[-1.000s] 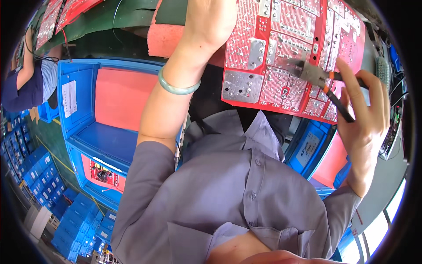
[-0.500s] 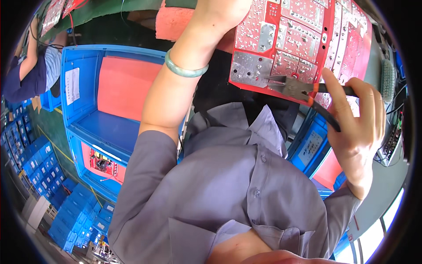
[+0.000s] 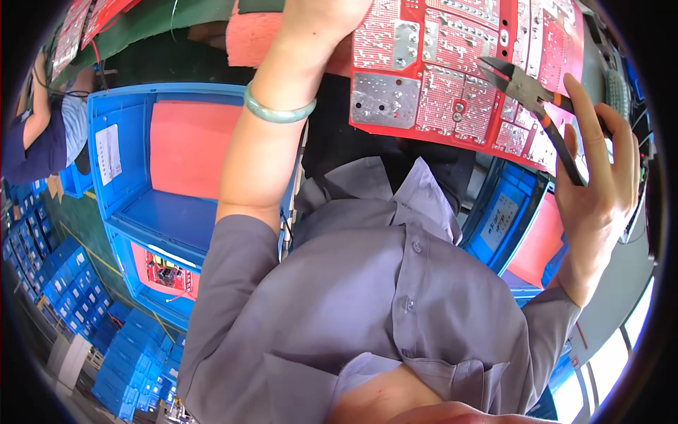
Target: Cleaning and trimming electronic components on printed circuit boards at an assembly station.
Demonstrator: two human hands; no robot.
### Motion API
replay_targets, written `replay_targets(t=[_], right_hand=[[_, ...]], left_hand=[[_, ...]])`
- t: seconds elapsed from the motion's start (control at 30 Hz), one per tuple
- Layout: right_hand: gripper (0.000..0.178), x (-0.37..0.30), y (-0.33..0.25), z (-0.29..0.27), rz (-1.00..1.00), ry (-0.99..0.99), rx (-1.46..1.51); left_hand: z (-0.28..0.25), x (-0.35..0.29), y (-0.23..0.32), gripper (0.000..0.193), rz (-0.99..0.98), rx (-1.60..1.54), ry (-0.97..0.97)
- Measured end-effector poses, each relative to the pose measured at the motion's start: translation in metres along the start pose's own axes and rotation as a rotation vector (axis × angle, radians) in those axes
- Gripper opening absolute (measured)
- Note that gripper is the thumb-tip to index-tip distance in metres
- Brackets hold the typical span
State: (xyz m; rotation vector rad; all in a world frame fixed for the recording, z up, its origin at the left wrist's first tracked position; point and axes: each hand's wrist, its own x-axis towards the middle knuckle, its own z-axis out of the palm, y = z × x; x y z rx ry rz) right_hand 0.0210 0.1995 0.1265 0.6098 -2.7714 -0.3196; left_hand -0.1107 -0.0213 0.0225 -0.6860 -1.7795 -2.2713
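Note:
A large red circuit board [image 3: 455, 88] lies with its soldered side up at the top of the view. It is covered in silvery solder joints, with a bare metal plate [image 3: 381, 102] at its near left corner. My right hand [image 3: 600, 162] is closed around the dark and orange handles of diagonal cutters [image 3: 526, 92]. Their jaws point left above the board's middle, with the tips slightly apart; whether they touch a joint I cannot tell. My left hand [image 3: 328, 13] reaches to the board's left side, its fingers cut off by the upper edge. A green bangle circles that wrist.
At left, a blue crate [image 3: 127, 205] holds a pink foam sheet [image 3: 194, 145]; a lower crate holds a red assembly [image 3: 169, 274]. Another blue crate [image 3: 498, 212] stands at right. A brush [image 3: 617, 92] lies beyond the board. A co-worker [image 3: 35, 134] is far left, above stacked blue bins [image 3: 70, 275].
The cutters have moved away from me and rightward, from beside the metal plate to over the board's middle. The board and surroundings sit a little further left in the view.

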Motion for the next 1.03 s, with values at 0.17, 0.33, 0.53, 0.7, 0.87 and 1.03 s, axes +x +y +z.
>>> replay_targets(t=[0.17, 0.33, 0.53, 0.7, 0.87, 1.03], right_hand=[[0.057, -0.019, 0.001, -0.004, 0.033, -0.016, 0.002], [0.056, -0.024, -0.012, -0.012, -0.024, -0.141, 0.058], [0.058, -0.034, -0.016, -0.006, -0.090, -0.133, 0.158], [0.062, -0.027, -0.017, -0.007, -0.087, -0.079, 0.057], [0.063, -0.022, -0.024, -0.002, -0.173, -0.065, 0.039], [0.066, -0.015, -0.031, 0.002, -0.170, -0.062, 0.036]], left_hand=[[0.001, 0.001, 0.004, 0.025, -0.007, 0.017, -0.021], [0.003, 0.004, -0.003, 0.026, -0.019, -0.037, -0.022], [0.002, 0.001, 0.005, 0.025, 0.004, 0.043, -0.019], [0.003, 0.001, 0.004, 0.026, 0.002, 0.031, -0.036], [0.007, 0.003, 0.004, 0.025, -0.004, -0.013, 0.007], [-0.007, 0.001, -0.006, 0.026, -0.020, -0.017, -0.076]])
